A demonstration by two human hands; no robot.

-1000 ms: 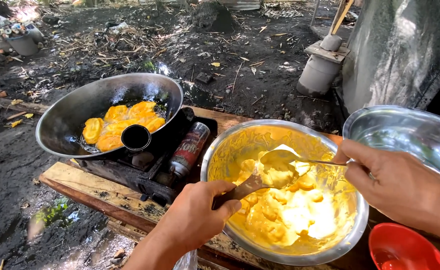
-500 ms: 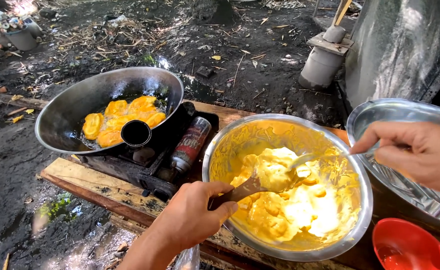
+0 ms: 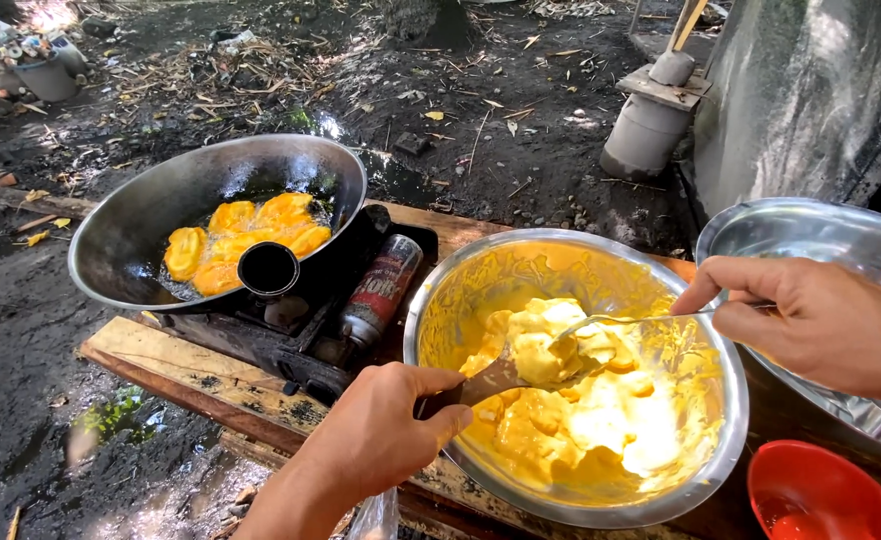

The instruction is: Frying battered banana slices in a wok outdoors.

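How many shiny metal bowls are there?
2. One metal bowl sits in the middle, full of yellow batter. The other metal bowl is at the right edge, partly behind the right hand. The wok isn't counted.

Silver bowl (image 3: pixel 441 290) holds pale yellow batter (image 3: pixel 581 400), its inner wall smeared orange. Grey wok (image 3: pixel 121 240) carries golden-orange fritters (image 3: pixel 246 235). The stove (image 3: pixel 261 345) is black, its canister (image 3: pixel 381 290) red and white. Red bowl (image 3: pixel 811 490) at the corner.
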